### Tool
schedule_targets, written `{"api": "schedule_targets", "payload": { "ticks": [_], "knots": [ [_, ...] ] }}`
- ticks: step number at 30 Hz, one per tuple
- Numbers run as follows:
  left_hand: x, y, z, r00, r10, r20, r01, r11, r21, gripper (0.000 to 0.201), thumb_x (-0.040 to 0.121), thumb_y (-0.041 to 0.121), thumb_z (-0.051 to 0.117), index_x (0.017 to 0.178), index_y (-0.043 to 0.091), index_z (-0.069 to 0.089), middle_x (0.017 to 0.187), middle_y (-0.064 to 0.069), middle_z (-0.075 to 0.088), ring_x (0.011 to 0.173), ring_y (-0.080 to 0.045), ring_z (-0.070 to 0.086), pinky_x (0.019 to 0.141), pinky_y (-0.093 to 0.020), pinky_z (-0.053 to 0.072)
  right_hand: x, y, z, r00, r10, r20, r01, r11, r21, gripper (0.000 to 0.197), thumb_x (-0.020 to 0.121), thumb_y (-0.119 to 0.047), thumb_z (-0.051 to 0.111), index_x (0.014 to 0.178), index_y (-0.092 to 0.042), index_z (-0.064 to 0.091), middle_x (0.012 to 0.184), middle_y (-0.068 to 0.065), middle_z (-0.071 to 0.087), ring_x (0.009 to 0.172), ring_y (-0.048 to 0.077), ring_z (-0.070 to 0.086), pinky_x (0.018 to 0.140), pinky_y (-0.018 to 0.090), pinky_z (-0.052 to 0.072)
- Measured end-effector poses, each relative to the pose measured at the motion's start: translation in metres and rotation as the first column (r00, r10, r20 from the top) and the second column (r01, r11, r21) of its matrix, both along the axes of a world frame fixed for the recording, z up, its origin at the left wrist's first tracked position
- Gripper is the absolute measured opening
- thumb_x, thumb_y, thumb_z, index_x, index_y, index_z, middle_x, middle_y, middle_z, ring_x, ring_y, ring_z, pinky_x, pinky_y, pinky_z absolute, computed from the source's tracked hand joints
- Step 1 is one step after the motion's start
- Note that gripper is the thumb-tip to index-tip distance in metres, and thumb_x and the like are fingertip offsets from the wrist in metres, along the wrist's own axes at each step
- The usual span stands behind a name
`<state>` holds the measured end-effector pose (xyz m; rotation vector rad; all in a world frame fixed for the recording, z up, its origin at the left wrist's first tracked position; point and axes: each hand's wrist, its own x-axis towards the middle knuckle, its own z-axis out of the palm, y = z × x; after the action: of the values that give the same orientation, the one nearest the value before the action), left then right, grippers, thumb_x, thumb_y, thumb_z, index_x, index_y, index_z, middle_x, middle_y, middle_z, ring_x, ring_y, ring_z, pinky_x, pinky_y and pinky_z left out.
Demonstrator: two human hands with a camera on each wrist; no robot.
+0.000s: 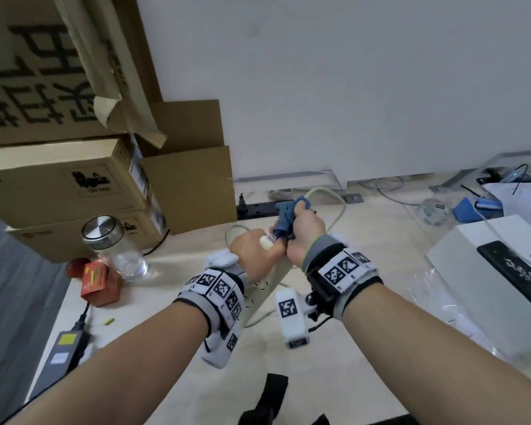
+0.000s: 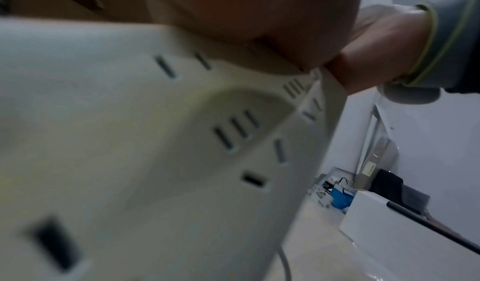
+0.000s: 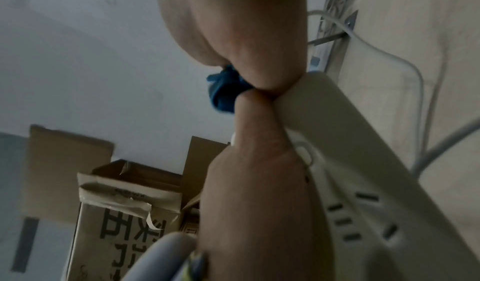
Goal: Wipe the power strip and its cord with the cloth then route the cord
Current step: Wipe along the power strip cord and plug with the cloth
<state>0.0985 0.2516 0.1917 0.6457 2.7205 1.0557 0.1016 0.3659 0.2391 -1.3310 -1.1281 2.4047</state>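
Note:
My left hand (image 1: 255,245) grips the upper end of the cream power strip (image 1: 276,271), which stands tilted above the table; its sockets fill the left wrist view (image 2: 155,141). Right beside it, my right hand (image 1: 304,231) holds the blue cloth (image 1: 284,219) bunched around the cord where it leaves the strip. The cream cord (image 1: 339,199) rises out of the cloth, loops to the right and drops back down to the table. In the right wrist view the cloth (image 3: 226,92) shows under my right hand (image 3: 241,28), just above the strip's end (image 3: 363,182).
Cardboard boxes (image 1: 74,185) are stacked at the left. A glass jar (image 1: 114,250), an orange carton (image 1: 100,283) and a power adapter (image 1: 62,354) sit in front of them. A black power strip (image 1: 258,208) lies along the wall. A white box (image 1: 472,265) stands at the right.

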Motion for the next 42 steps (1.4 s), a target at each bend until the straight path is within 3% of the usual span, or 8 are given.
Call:
{"api": "schedule_targets", "payload": {
  "ticks": [2,5,10,19,24,29,33,42],
  "knots": [
    [-0.001,0.003,0.006,0.999,-0.028,-0.021,0.027,0.998,-0.059,0.038,0.074,0.056,0.043,0.060,0.020,0.047,0.062,-0.002,0.056,0.063,-0.027,0.055,0.054,-0.029,0.034,0.000,-0.005,0.001,0.988,0.105,0.118,-0.115,0.990,0.083,0.022,0.103,-0.026,0.040,0.105,-0.013,0.057,0.083,0.010,0.061,0.072,0.025,0.057,0.057,0.027,0.045],
    [-0.001,0.001,0.011,0.992,-0.098,-0.082,0.085,0.985,-0.151,0.038,0.081,0.056,0.047,0.066,0.020,0.046,0.068,-0.002,0.056,0.067,-0.026,0.055,0.057,-0.031,0.036,0.001,0.004,0.009,0.986,0.143,0.089,-0.156,0.974,0.166,0.039,0.099,-0.017,0.038,0.068,-0.012,0.062,0.048,0.004,0.043,0.041,0.018,0.036,0.042,0.021,0.028],
    [-0.005,-0.015,0.015,0.968,-0.175,-0.180,0.145,0.976,-0.164,0.042,0.080,0.062,0.048,0.074,0.020,0.050,0.071,-0.004,0.063,0.067,-0.027,0.058,0.061,-0.033,0.047,-0.002,0.007,0.020,0.983,0.176,0.043,-0.180,0.975,0.132,0.035,0.100,-0.025,0.033,0.083,-0.004,0.057,0.037,0.004,0.034,0.022,0.013,0.026,0.038,0.020,0.025],
    [0.003,-0.038,-0.006,0.955,-0.259,-0.144,0.233,0.956,-0.179,0.045,0.074,0.068,0.041,0.076,0.025,0.051,0.069,-0.002,0.061,0.067,-0.025,0.058,0.064,-0.037,0.052,-0.004,0.025,0.006,0.996,0.090,-0.006,-0.089,0.992,0.085,0.029,0.100,-0.028,0.038,0.083,-0.009,0.051,0.056,0.004,0.045,0.042,0.016,0.038,0.044,0.023,0.039],
    [0.002,-0.042,-0.018,0.977,-0.192,-0.091,0.190,0.981,-0.030,0.030,0.083,0.061,0.043,0.101,0.042,0.057,0.092,0.008,0.069,0.077,-0.018,0.064,0.075,-0.033,0.053,-0.001,0.031,-0.003,0.981,-0.023,-0.191,0.016,0.999,-0.040,0.017,0.103,-0.023,0.039,0.104,-0.012,0.053,0.099,0.009,0.058,0.085,0.023,0.060,0.062,0.032,0.058],
    [0.003,-0.028,-0.002,0.969,-0.222,-0.108,0.226,0.974,0.026,0.026,0.089,0.047,0.048,0.096,0.031,0.067,0.080,0.009,0.068,0.073,-0.018,0.063,0.069,-0.029,0.050,0.005,0.007,0.004,0.981,0.033,-0.189,-0.040,0.999,-0.034,0.030,0.101,-0.032,0.041,0.086,-0.009,0.052,0.051,-0.002,0.039,0.039,0.014,0.029,0.043,0.023,0.029],
    [-0.004,-0.017,-0.003,0.964,-0.230,-0.137,0.226,0.973,-0.047,0.041,0.074,0.065,0.030,0.081,0.035,0.058,0.079,0.004,0.070,0.076,-0.023,0.062,0.071,-0.035,0.052,0.011,-0.017,0.013,0.998,0.060,0.012,-0.061,0.978,0.200,0.027,0.093,-0.035,0.054,0.081,-0.010,0.053,0.055,0.001,0.043,0.041,0.015,0.031,0.043,0.024,0.026],
    [0.008,-0.033,0.012,0.830,-0.464,-0.311,0.418,0.885,-0.205,0.045,0.083,0.055,0.031,0.088,0.024,0.064,0.076,0.002,0.069,0.066,-0.026,0.060,0.061,-0.032,0.052,0.007,0.020,0.035,0.996,0.020,0.084,-0.036,0.980,0.196,0.031,0.091,-0.011,0.040,0.064,-0.012,0.055,0.049,-0.001,0.026,0.036,0.013,0.016,0.046,0.021,0.021]
  ]
}}
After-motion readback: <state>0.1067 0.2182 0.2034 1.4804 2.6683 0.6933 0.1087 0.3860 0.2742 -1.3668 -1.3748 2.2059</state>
